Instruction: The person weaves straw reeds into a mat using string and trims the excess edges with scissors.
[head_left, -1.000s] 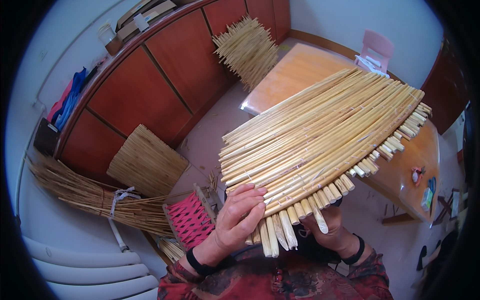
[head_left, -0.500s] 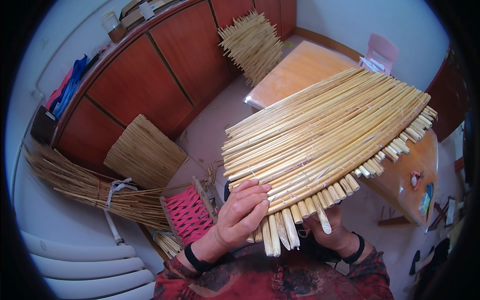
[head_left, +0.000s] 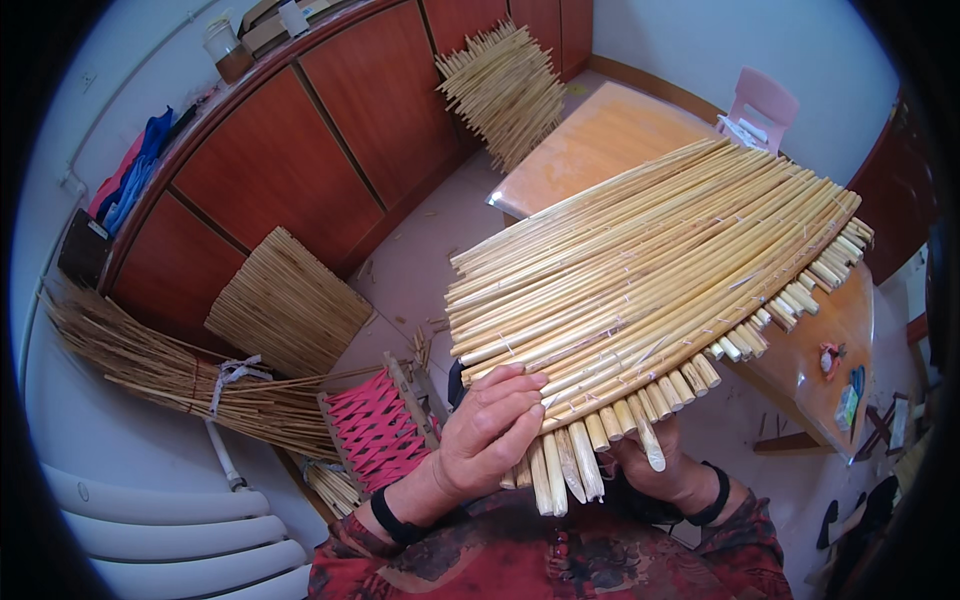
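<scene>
Stalk mat shifts slightly right in frame; left hand grips lower-left edge, right hand beneath, grip unclear; long axis up-right from both.

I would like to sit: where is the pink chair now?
In the head view, the pink chair is at upper right, near the wall, beyond the wooden table.

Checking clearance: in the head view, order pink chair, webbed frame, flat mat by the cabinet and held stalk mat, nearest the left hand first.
1. Held stalk mat: touching the left hand.
2. Webbed frame: just left.
3. Flat mat: upper left.
4. Pink chair: far upper right.
</scene>
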